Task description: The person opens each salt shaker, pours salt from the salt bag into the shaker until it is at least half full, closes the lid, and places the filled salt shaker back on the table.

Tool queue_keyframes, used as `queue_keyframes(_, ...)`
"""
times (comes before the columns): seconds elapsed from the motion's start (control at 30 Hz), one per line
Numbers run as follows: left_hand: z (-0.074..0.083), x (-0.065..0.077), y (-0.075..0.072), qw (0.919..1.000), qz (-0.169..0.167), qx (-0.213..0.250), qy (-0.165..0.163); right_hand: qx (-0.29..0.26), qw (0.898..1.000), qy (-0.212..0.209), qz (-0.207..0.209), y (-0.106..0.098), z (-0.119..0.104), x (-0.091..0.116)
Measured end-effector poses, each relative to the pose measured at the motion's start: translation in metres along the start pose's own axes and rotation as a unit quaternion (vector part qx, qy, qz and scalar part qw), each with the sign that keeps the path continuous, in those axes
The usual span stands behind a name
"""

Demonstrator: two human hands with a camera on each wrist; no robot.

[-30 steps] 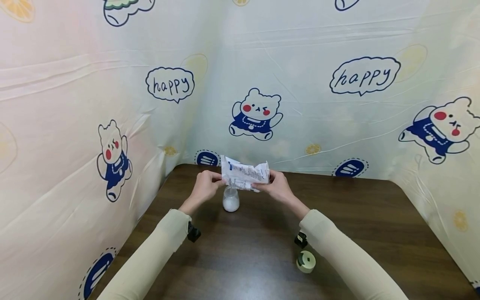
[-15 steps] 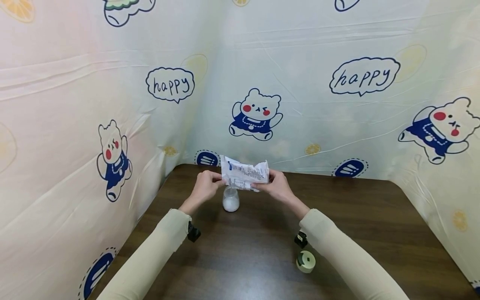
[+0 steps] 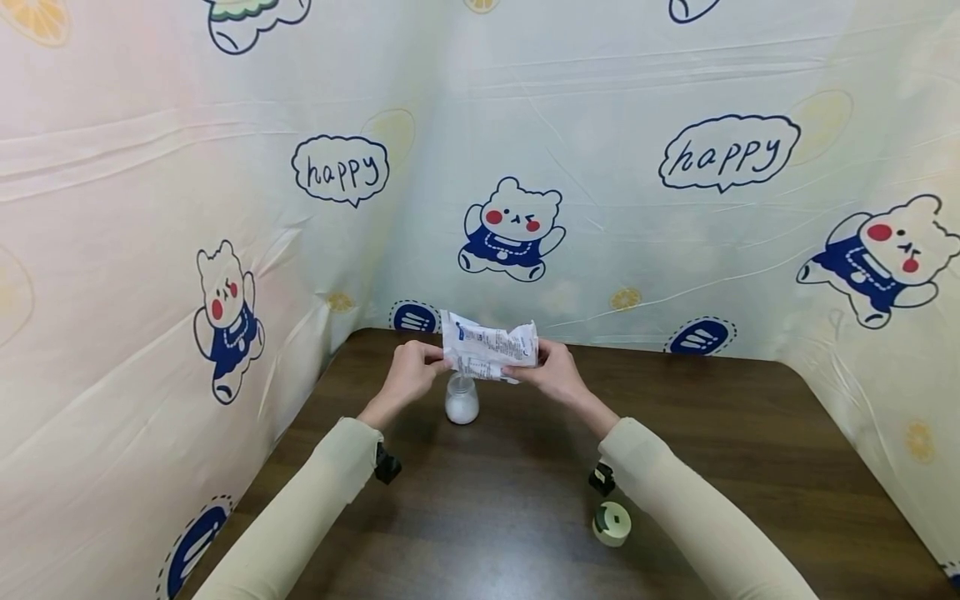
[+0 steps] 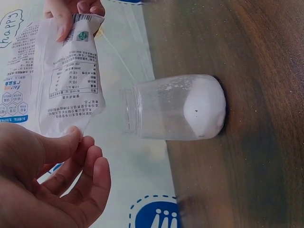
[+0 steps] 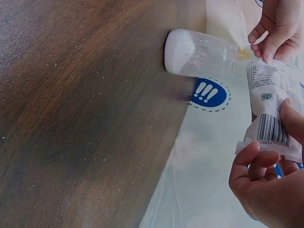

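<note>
A white printed salt bag (image 3: 491, 346) is held sideways above the far part of the table. My left hand (image 3: 408, 373) pinches its left corner between thumb and forefinger; the other fingers curl loosely in the left wrist view. My right hand (image 3: 557, 377) grips the bag's right end, by the barcode, with the thumb on the near face. Just below the bag's left corner stands a clear glass jar (image 4: 178, 108), upright and uncovered. White grains (image 4: 204, 109) fill its lower part, and some cling to the inner wall. Bag and jar mouth are apart in both wrist views.
White grains lie scattered over the brown wooden table (image 5: 95, 118). Near the right forearm sits a small round pale green object (image 3: 617, 523) with a dark patch. A printed cloth curtain (image 3: 600, 167) hangs behind the table and along its sides.
</note>
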State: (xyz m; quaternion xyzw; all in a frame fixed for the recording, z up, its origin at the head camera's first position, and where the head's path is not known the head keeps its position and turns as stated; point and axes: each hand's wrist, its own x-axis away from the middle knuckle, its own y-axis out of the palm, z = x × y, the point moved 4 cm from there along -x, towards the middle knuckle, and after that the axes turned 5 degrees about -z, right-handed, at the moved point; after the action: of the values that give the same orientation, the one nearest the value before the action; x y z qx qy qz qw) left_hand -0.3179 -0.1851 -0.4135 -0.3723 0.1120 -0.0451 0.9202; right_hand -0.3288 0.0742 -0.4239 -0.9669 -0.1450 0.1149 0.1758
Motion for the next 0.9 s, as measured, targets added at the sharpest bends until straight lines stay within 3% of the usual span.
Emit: queue_keyframes(0.9,-0.0019,0.0019,0.002,1.0,0.001,-0.005,0.004,-0.001,1.0,-0.009,0.001,0.0002,-0.0011,0.0015)
